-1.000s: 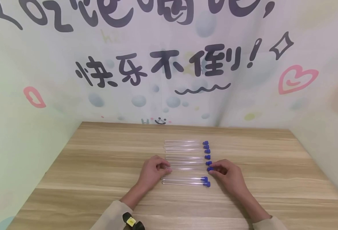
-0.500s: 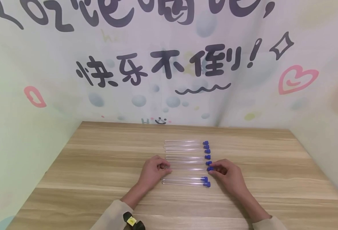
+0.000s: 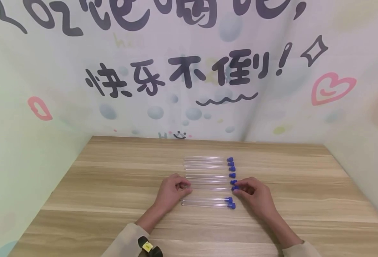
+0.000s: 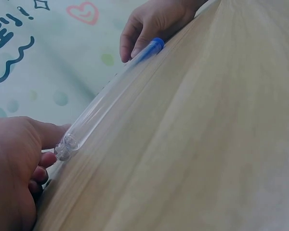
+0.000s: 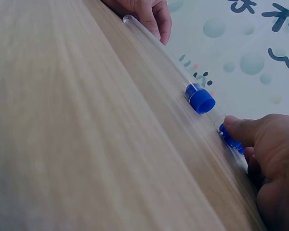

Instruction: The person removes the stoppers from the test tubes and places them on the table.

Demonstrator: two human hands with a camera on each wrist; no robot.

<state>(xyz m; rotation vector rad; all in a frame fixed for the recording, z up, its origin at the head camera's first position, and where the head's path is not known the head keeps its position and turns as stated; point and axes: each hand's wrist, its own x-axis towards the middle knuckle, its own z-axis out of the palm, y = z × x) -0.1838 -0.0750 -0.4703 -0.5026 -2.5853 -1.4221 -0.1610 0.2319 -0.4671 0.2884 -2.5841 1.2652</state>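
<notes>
Several clear test tubes lie side by side on the wooden table, rounded ends to the left. My left hand (image 3: 172,189) pinches the rounded end of one test tube (image 3: 211,189) between thumb and fingers. At its other end, my right hand (image 3: 256,196) pinches a blue cap (image 5: 229,137) beside the tube's mouth; the thumb partly hides whether they touch. In front lie two tubes with blue caps in their ends, the nearest capped tube (image 3: 205,203) showing its cap (image 5: 201,99) clearly in the right wrist view. Fingertips of both hands are partly hidden in the wrist views.
Behind the hands lie more test tubes (image 3: 205,158), each with a loose blue cap (image 3: 230,159) near its mouth. A printed cloth (image 3: 176,117) hangs along the table's (image 3: 111,171) far edge. A black band with a yellow tag (image 3: 147,246) sits at the left sleeve.
</notes>
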